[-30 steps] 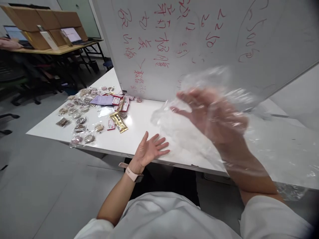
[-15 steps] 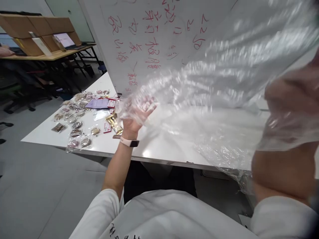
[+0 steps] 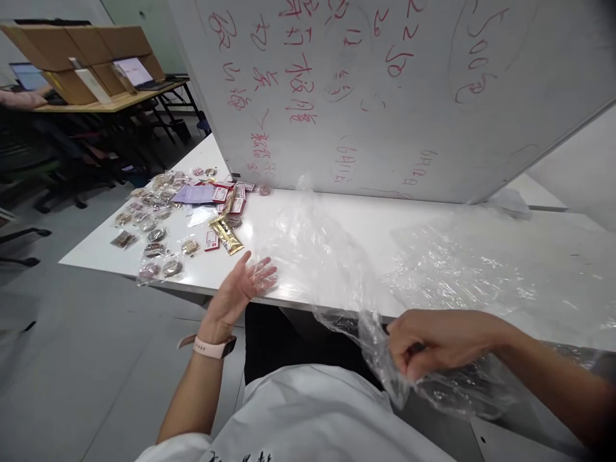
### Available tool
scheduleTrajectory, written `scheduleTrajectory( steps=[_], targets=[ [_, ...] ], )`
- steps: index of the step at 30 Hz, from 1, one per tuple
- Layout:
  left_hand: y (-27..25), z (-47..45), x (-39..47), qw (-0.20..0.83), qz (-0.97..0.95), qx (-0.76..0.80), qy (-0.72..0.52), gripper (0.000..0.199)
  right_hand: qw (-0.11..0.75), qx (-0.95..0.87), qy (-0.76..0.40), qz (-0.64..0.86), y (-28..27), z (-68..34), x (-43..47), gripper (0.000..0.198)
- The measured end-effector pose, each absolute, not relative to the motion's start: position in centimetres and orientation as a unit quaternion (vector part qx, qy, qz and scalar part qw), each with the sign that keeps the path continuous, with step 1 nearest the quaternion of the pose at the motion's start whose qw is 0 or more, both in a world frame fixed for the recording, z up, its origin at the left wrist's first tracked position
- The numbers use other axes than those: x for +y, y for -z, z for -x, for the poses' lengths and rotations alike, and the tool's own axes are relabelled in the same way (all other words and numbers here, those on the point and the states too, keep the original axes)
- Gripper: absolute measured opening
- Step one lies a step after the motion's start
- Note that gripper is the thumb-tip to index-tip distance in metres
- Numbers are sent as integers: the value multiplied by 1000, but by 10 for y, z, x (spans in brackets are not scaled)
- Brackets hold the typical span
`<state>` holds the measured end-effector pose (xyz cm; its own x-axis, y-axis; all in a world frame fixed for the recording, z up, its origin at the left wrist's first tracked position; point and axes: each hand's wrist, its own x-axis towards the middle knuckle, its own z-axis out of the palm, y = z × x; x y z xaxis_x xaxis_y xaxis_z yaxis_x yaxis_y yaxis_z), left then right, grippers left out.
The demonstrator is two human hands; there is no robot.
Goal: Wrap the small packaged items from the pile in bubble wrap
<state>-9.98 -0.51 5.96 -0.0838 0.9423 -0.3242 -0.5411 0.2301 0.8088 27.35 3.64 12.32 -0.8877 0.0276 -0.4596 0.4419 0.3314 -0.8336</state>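
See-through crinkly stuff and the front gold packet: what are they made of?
The see-through stuff looks like thin, glossy plastic: the table shows through, its creases glint, and it bunches at the right hand. The gold packet has a shiny metallic finish with bright highlights, so it may be foil or metal-coated plastic; I can't tell which.

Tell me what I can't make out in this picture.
All in the head view:
Part of the clear plastic gripped by the right hand: hidden by that hand.
Smaller print on the gold packet: too small.
Top of the whiteboard: cut off by the upper edge.
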Motion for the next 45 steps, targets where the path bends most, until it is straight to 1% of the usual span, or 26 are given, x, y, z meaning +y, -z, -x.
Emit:
scheduleTrajectory(
  steps=[2,3,4,5,7,8,9,11,12,14,17,19,20,21,24,26,28,30,31,33,35,37,38,41,43,45],
  targets=[
    [-53,91,-6,598,-271,528,-539,97,213,773,590,-93,-123,-258,42,40],
    [-49,88,-5,562,-298,561,-530,97,210,770,595,-88,-125,-254,50,40],
    [-45,87,-5,516,-322,592,-528,95,188,779,588,-111,-126,-252,63,41],
    [-41,88,-5,460,-344,626,-528,90,148,796,563,-165,-125,-251,80,41],
    [-36,95,-6,330,-388,697,-504,80,31,820,452,-351,-119,-251,119,44],
    [-34,99,-6,268,-409,729,-479,76,-28,811,367,-455,-113,-248,138,44],
    [-34,103,-7,217,-428,754,-449,73,-69,788,281,-544,-105,-243,155,42],
    [-35,107,-7,161,-449,784,-398,70,-75,750,191,-629,-86,-223,177,42],
    [-36,108,-7,150,-452,792,-381,69,-70,749,175,-635,-76,-209,182,45],
    [-36,108,-6,135,-455,804,-359,66,-69,782,175,-595,-58,-181,182,46],
    [-32,110,-6,115,-471,803,-348,61,-88,835,183,-512,-47,-160,183,29],
    [-27,112,-5,116,-494,786,-352,55,-95,834,180,-512,-52,-171,197,19],
    [-25,113,-4,120,-509,775,-354,51,-101,825,168,-530,-58,-184,207,17],
    [-24,113,-1,125,-526,763,-353,48,-117,812,146,-554,-67,-200,220,19],
    [-23,100,13,121,-577,741,-322,41,-193,760,44,-620,-102,-243,251,36],
    [-28,84,26,115,-609,735,-274,39,-239,745,-14,-622,-121,-252,253,44],
    [-35,69,39,100,-633,732,-232,38,-256,761,-25,-596,-126,-238,238,47],
    [-46,60,53,71,-655,719,-220,37,-244,795,5,-556,-111,-213,211,49],
    [-52,61,61,51,-665,710,-227,37,-220,819,32,-529,-97,-200,198,48],
    [-66,77,80,18,-678,691,-249,36,-158,854,69,-491,-62,-182,178,51],
    [-81,112,105,-5,-676,689,-261,36,-86,869,81,-481,-29,-176,169,57],
    [-95,160,136,-19,-647,721,-248,42,-49,868,74,-488,-6,-180,170,61],
    [-102,185,152,-19,-641,733,-228,48,-48,867,69,-492,1,-182,172,62],
    [-112,254,200,44,-649,749,-127,82,-59,864,57,-497,7,-187,177,63],
    [-112,283,227,75,-636,766,-48,103,-64,862,55,-499,6,-186,178,63],
    [-108,298,249,79,-625,776,19,115,-67,861,53,-501,5,-185,177,63]
  ],
)
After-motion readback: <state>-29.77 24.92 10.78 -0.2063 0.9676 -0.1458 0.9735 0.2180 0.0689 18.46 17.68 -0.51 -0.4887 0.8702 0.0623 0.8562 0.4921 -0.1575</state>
